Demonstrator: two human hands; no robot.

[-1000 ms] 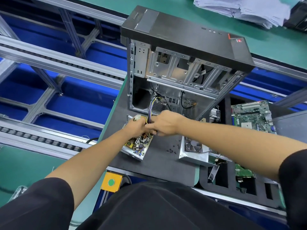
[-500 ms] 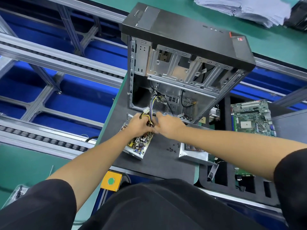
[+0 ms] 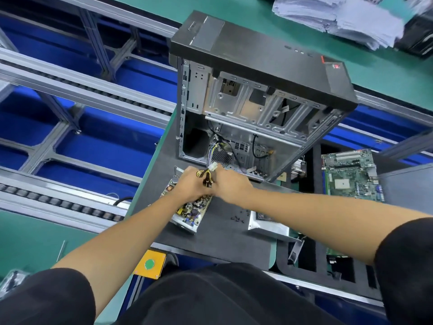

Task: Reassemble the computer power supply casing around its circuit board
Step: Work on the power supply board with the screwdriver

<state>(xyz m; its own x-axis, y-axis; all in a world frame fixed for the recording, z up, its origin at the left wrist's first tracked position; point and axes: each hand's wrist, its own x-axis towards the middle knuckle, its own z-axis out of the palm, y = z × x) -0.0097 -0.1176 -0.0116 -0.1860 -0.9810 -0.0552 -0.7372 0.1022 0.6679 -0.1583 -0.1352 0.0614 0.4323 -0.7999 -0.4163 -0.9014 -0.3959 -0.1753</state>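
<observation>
The power supply's lower casing with its circuit board (image 3: 191,213) lies open on the black mat (image 3: 218,235), full of yellow and dark components. My left hand (image 3: 189,184) and my right hand (image 3: 230,186) meet just above its far end, both closed around the bundle of yellow and black wires (image 3: 207,177) that ends in a white connector (image 3: 213,166). The silver casing cover with the fan (image 3: 267,225) rests on the mat to the right, mostly under my right forearm.
An open black computer tower (image 3: 257,95) stands just behind my hands. Small black screws (image 3: 239,216) lie loose between the two casing halves. A green motherboard (image 3: 351,177) sits at right, a yellow button box (image 3: 150,263) at the near edge, conveyor rails at left.
Both hands have shifted slightly away from me toward the tower, gathering the wire bundle; the white connector now sticks up between them.
</observation>
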